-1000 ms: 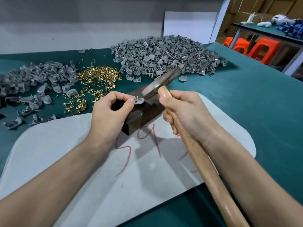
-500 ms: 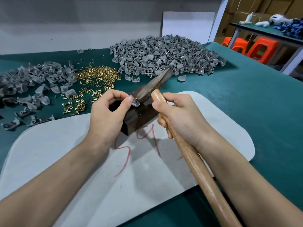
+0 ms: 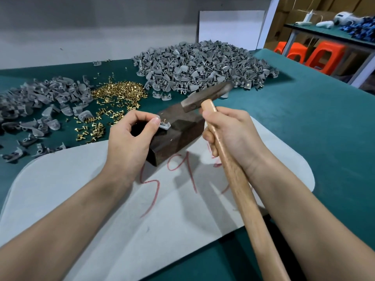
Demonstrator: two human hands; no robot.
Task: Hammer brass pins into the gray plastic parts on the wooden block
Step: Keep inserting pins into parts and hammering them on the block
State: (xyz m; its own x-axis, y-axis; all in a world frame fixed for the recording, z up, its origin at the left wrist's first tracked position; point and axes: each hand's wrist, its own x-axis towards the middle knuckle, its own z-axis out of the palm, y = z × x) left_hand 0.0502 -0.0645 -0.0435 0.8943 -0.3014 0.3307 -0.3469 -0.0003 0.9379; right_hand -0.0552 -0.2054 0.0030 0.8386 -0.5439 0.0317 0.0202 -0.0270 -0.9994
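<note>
The left hand [image 3: 129, 138] reaches in from the lower left, its thumb and forefinger pinching a gray plastic part [image 3: 165, 125] on the top of the dark wooden block [image 3: 180, 132]. A brass pin [image 3: 164, 119] stands up from the part. The right hand [image 3: 229, 136] has its fingers wrapped round the wooden handle of the hammer [image 3: 205, 96], just under the head, which hangs tilted above the block, clear of it. The white sheet [image 3: 81, 199] beneath bears red handwriting, "59" (further strokes are hidden behind the handle).
</note>
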